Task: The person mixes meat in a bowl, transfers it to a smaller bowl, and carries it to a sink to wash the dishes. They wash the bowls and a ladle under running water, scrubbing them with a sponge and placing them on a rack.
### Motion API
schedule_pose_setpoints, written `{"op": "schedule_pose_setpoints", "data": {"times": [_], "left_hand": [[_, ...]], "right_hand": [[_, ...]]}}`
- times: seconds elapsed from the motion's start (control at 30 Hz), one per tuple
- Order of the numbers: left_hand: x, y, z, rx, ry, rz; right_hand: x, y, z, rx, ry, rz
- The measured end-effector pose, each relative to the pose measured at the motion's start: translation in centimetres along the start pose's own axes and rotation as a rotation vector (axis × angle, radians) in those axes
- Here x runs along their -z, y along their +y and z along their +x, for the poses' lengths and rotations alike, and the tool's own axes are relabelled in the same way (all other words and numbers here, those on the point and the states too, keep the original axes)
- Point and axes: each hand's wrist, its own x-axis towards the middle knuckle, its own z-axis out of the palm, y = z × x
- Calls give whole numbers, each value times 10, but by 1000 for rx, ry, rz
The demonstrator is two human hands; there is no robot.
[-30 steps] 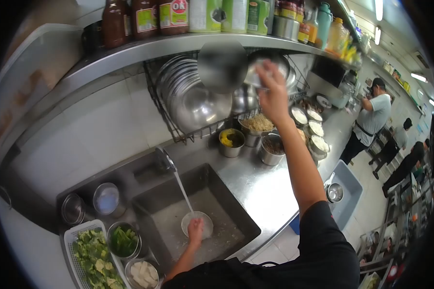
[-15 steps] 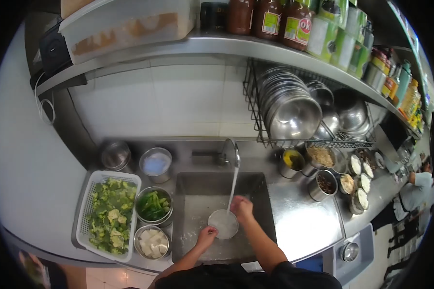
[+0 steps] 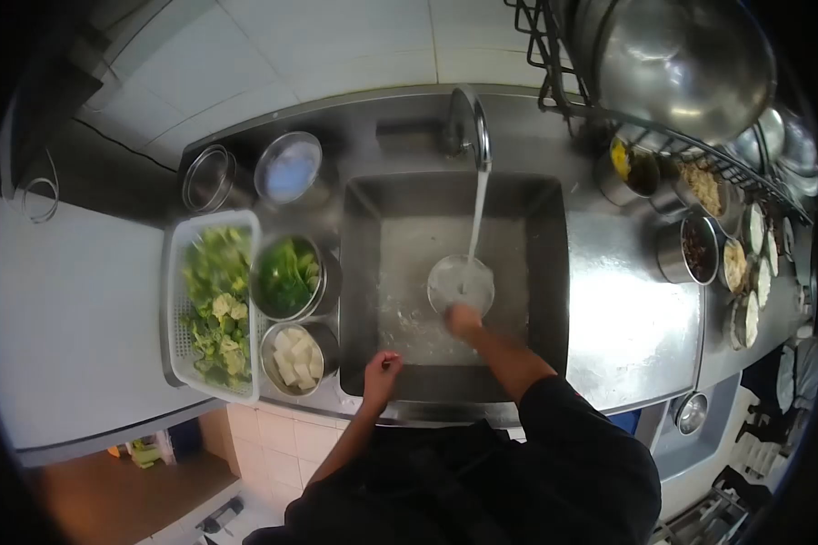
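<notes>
A round, pale bowl [image 3: 449, 280] sits in the steel sink [image 3: 427, 359], with water from the curved tap [image 3: 483, 136] falling into it. My right hand [image 3: 464, 321] is closed at the bowl's near edge; its fingertips are blurred and partly hidden. Over the sink's front left rim, my left hand [image 3: 382, 374] is held apart from the bowl. Its fingers are loosely bent, a small gap shows between them and the thumb, and I see nothing in it.
Left of the sink stand a white basket [image 3: 178, 341] of broccoli and cauliflower, a pot of leafy greens [image 3: 286, 277] and a pot of white chunks [image 3: 295, 357]. Steel pots of food, including a dark-filled one [image 3: 686, 252], line the right counter. A wire rack [image 3: 600, 113] overhangs the back right.
My left hand has come off the bowl and back to the sink's front rim. My right hand has shifted from the bowl's right side to its near edge. The view has tilted down.
</notes>
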Motion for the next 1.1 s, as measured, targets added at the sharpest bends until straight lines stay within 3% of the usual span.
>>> {"op": "schedule_pose_setpoints", "data": {"times": [0.07, 0.13, 0.27, 0.37, 0.43, 0.5, 0.6, 0.67, 0.73, 0.87, 0.97, 1.03, 1.07, 1.1], "left_hand": [[-9, -9, -10, 53, 25, 89], [-17, 4, -6, 60, 45, 183], [-20, 7, 3, 0, 18, 42], [-18, 10, 7, 70, 27, 140], [-16, 3, 5, 42, 21, 108], [-8, 2, 5, 28, -23, 85], [-6, 0, -3, 163, -92, 103], [-8, -10, 1, 89, -90, 26], [-11, -3, 3, 81, -114, 46], [-19, 23, 6, 59, -159, 53], [-14, 33, 11, 24, -182, 31], [-12, 42, 7, 21, -160, 9], [-12, 46, 6, 15, -140, -17], [-10, 45, 9, 12, -157, -13]], "right_hand": [[-27, 14, -30, 293, -433, -529], [-48, 36, -44, 345, -167, -550], [-28, 45, -20, 465, -3, -441], [-20, 59, 6, 435, -8, -643], [-7, 54, 15, 583, -411, -735], [-7, 50, 18, 567, -359, -688], [14, 50, 16, 585, -306, -659], [48, 36, 12, 511, -238, -581], [40, 40, 30, 503, 30, -437], [53, 18, 43, 372, 100, -267], [44, 10, 43, 301, 122, -61], [28, 10, 31, 145, 202, 335], [26, 6, 17, 132, 208, 339], [23, 1, 0, -4, 238, 480]]}}
